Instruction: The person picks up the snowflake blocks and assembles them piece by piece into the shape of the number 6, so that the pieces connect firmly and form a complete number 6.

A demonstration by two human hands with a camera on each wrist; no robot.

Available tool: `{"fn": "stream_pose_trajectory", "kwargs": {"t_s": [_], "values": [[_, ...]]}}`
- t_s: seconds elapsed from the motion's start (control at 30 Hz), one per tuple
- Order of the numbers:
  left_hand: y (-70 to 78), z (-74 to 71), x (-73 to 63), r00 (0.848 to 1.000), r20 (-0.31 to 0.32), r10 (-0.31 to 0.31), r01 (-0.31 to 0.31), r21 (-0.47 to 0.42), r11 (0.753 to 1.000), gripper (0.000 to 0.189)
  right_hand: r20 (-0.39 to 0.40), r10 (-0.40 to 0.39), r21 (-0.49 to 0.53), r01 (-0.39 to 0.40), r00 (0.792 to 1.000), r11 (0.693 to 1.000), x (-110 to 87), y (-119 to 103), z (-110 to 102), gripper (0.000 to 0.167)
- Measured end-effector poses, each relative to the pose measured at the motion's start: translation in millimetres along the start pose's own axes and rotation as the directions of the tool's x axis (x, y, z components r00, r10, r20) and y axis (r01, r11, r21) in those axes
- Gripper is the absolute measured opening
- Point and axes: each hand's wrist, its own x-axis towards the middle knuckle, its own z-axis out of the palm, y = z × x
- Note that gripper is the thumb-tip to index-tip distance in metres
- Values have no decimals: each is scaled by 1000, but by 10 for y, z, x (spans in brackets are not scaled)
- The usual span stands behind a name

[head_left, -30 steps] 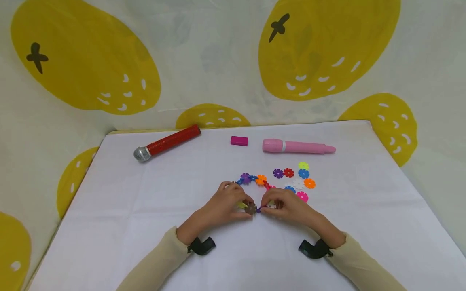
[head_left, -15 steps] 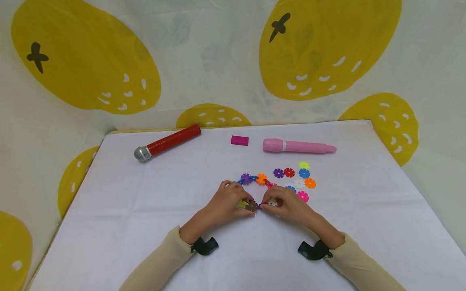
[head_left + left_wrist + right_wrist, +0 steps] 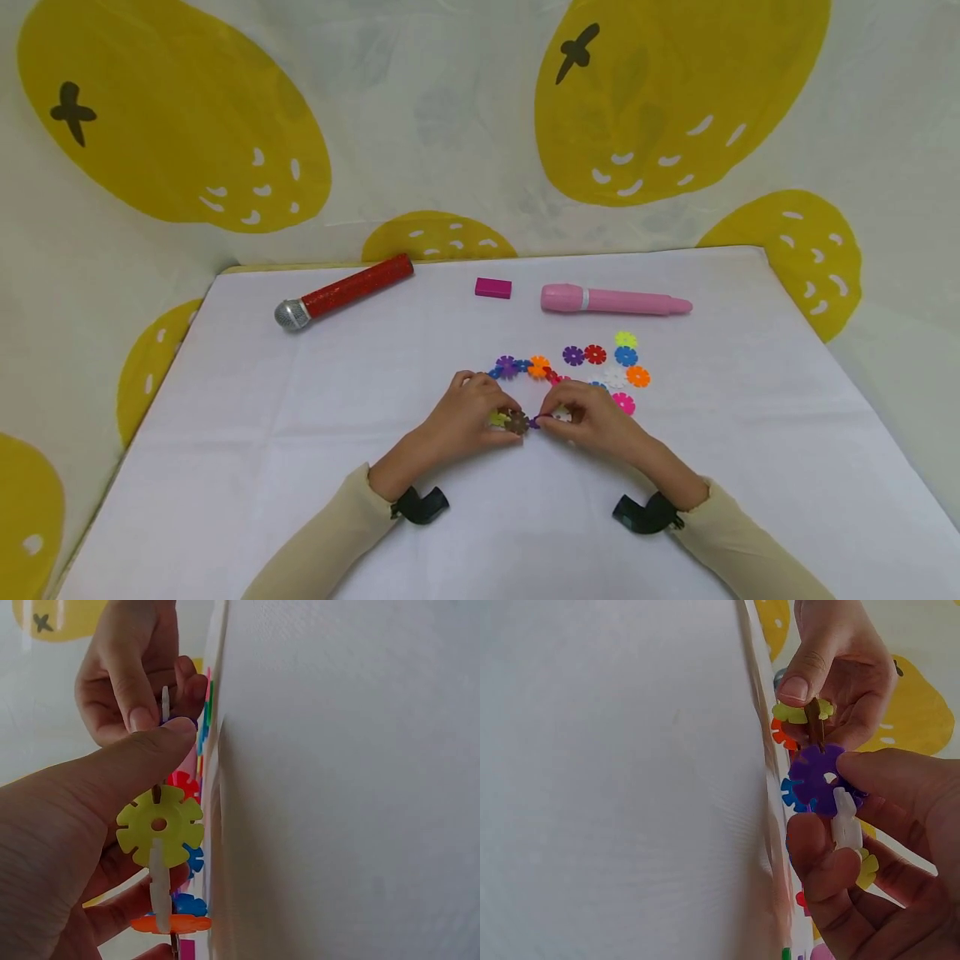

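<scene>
Notched plastic flower discs are linked into a ring-shaped chain between the two hands. My left hand (image 3: 471,418) pinches a brown disc (image 3: 517,422) between thumb and fingers. Beside it on the chain are a yellow disc (image 3: 159,825), a white one and an orange disc (image 3: 176,924). My right hand (image 3: 594,417) grips a purple disc (image 3: 816,780), which meets the brown disc's edge. A white disc (image 3: 846,825) slots into the purple one's other side. The chain's far side shows a purple disc (image 3: 506,367) and an orange disc (image 3: 538,367); the hands hide parts of both sides.
Loose discs lie right of the chain, among them a red disc (image 3: 595,354), a yellow disc (image 3: 626,339) and a pink disc (image 3: 623,404). Farther back on the white-covered table (image 3: 300,467) are a red toy microphone (image 3: 345,292), a magenta block (image 3: 492,288) and a pink pen-shaped object (image 3: 615,300).
The brown and purple discs have shifted slightly away from the person, the right hand rising a little with them. Both hands keep their grip, and the loose discs stay put.
</scene>
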Motion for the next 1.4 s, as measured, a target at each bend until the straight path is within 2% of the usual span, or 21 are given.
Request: {"fn": "stream_pose_trajectory", "kwargs": {"t_s": [0.2,0.37,0.5,0.63,0.73,0.83,0.9,0.97,1.03,1.1,1.17,1.23,1.3,1.4], "values": [[24,15,0,1000,-24,11,-11,21,1000,36,-36,-23,-9,23,999,1000,16,-4,45,10],[55,28,4,1000,-13,14,-13,17,1000,35,-51,-34,-8,34,998,999,16,-17,90,8],[78,34,5,1000,-8,12,-12,19,1000,34,-49,-12,2,12,999,1000,4,-23,103,7],[47,25,1,1000,-24,-9,10,34,999,39,-34,45,29,-44,998,999,6,-34,104,6],[-7,-7,-8,995,-81,-53,52,-13,999,45,21,104,107,-105,994,989,3,-43,84,14],[-72,-56,-15,974,-183,-135,116,-110,987,44,30,138,197,-142,990,970,-1,-37,33,22],[-109,-90,-20,947,-221,-232,191,-192,963,43,-24,141,193,-134,990,972,0,-17,-10,22],[-143,-112,-23,919,-197,-341,287,-257,923,45,-97,136,152,-120,986,981,7,4,-55,19],[-167,-125,-30,893,-116,-435,384,-309,870,51,-148,146,88,-134,978,987,12,35,-88,19],[-185,-128,-36,877,-24,-480,444,-339,829,57,-165,179,52,-172,970,984,13,57,-115,23],[-205,-119,-33,874,47,-484,466,-364,806,61,-150,226,52,-220,963,974,10,77,-135,29],[-221,-111,-24,882,83,-464,456,-399,795,62,-120,276,66,-270,954,961,8,90,-145,29],[-234,-106,-7,888,91,-451,442,-444,780,61,-79,314,74,-309,946,948,5,93,-156,23],[-253,-104,37,887,64,-458,421,-522,742,57,-8,342,75,-341,940,937,5,97,-171,13]]}}
